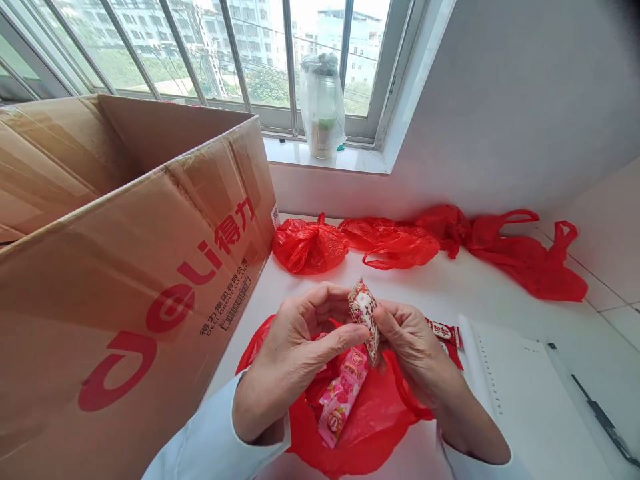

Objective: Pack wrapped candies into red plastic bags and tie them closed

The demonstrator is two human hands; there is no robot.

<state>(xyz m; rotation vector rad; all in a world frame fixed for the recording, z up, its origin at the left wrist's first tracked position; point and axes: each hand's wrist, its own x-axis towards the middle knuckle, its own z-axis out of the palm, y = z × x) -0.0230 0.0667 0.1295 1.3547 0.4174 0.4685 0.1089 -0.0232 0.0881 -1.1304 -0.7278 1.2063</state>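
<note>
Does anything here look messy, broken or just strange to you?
Nothing looks broken or spilled. The oddest thing is the jar on the windowsill, wrapped in a clear plastic bag. Several crumpled red bags lie loose along the wall. Both hands, left hand and right hand, pinch a small wrapped snack.

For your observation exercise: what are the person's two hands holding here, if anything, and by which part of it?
Both hands hold one small red-and-white snack packet. The left hand pinches its left edge with thumb and fingertips, and the right hand grips its right side, above the open red bag.
</note>
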